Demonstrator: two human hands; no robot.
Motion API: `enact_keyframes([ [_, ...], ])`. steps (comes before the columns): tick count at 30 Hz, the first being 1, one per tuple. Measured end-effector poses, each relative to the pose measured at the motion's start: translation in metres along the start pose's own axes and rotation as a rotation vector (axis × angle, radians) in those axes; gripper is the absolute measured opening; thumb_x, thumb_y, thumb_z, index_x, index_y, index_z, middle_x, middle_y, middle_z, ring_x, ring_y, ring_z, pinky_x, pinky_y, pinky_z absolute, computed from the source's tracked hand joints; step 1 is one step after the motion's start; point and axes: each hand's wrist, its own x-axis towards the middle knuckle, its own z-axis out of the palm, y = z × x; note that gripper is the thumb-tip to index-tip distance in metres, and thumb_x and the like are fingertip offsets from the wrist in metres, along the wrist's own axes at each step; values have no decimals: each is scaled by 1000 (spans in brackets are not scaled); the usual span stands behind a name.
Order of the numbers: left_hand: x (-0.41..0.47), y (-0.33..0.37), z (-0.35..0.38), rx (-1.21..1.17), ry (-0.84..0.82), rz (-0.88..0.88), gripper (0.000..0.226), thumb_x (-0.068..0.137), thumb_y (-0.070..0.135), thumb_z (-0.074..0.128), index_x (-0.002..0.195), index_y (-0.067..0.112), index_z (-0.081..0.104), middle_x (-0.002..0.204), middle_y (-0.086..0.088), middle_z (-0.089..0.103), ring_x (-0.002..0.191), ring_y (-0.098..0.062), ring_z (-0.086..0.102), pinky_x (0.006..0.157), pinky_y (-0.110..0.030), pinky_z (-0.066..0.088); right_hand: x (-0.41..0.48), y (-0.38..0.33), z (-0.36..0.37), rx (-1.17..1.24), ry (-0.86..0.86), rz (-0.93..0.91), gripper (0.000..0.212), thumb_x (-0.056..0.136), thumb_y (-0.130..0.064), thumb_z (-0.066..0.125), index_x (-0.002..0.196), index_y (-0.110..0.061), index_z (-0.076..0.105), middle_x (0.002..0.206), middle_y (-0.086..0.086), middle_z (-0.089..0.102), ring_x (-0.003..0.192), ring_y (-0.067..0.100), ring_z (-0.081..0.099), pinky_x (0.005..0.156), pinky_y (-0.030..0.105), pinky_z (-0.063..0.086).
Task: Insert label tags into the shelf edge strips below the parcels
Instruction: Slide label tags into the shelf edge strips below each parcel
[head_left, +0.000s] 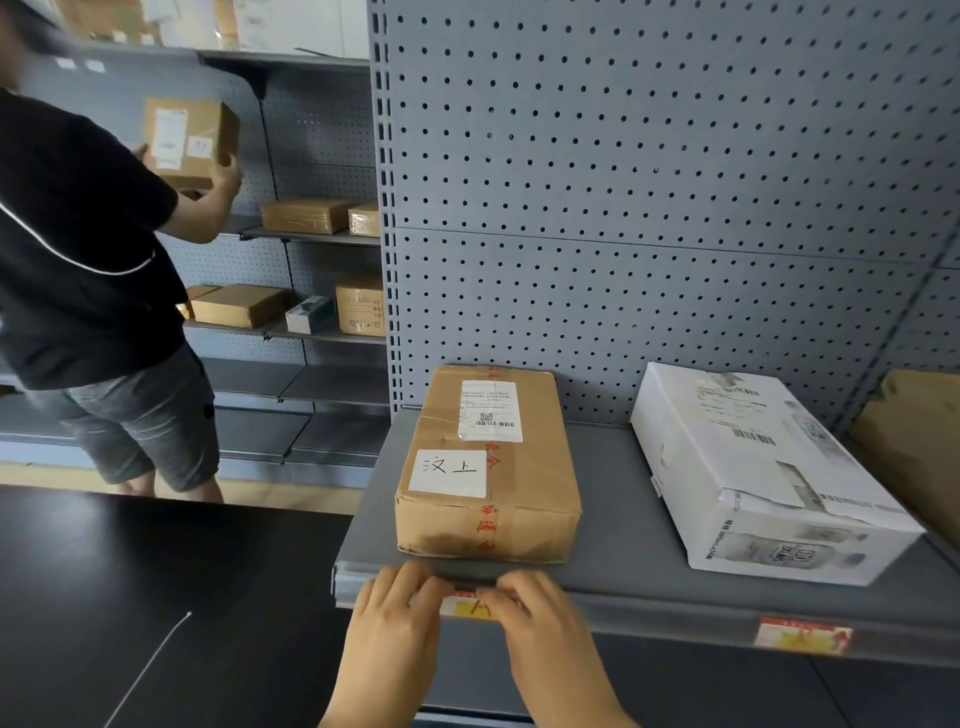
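A brown cardboard parcel with a white handwritten sticker lies on the grey shelf. Right below it, a yellow and red label tag sits against the shelf edge strip. My left hand pinches the tag's left end and my right hand pinches its right end. Fingers hide both ends of the tag. A white parcel lies further right on the same shelf, with a second yellow and red tag seated in the strip below it.
A black table stands to the left of the shelf. Another person at the far left holds a brown box against other shelves with several parcels. A brown parcel lies at the right edge. The pegboard back panel rises behind.
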Motion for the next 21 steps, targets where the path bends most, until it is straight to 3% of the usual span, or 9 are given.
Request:
enact_keyframes([
  [9,0,-2,5,-4,35,-21,24,69,12,50,85,28,55,81,5,56,72,-16,44,59,-25,36,4,-1,3,3,71,-22,51,40,-6,86,84,-27,71,82,-9,57,76,9,46,55,18,44],
  [12,-4,3,8,-27,48,-9,52,52,-1,65,95,25,55,88,2,55,77,-18,42,55,-28,42,0,2,9,-14,90,-6,50,45,-5,83,88,-27,71,83,-8,59,76,11,49,56,20,48],
  [17,-12,3,8,-74,75,-31,57,58,1,37,104,31,54,98,7,44,84,-14,45,66,-23,34,-16,-1,24,-116,307,-41,48,66,-2,43,103,-22,65,99,-1,52,86,18,49,77,30,41],
  [19,-12,3,10,-84,87,-34,57,61,4,32,106,31,55,100,8,44,85,-13,45,66,-20,30,-20,-1,30,-144,340,-29,54,63,-2,38,109,-21,59,102,0,49,91,18,48,82,34,38],
  [21,-10,3,10,-87,126,-32,55,63,5,31,105,31,55,100,7,45,84,-13,45,67,-21,37,-22,0,33,-163,331,-20,58,61,-3,38,112,-22,56,104,-1,48,93,18,49,86,36,37],
])
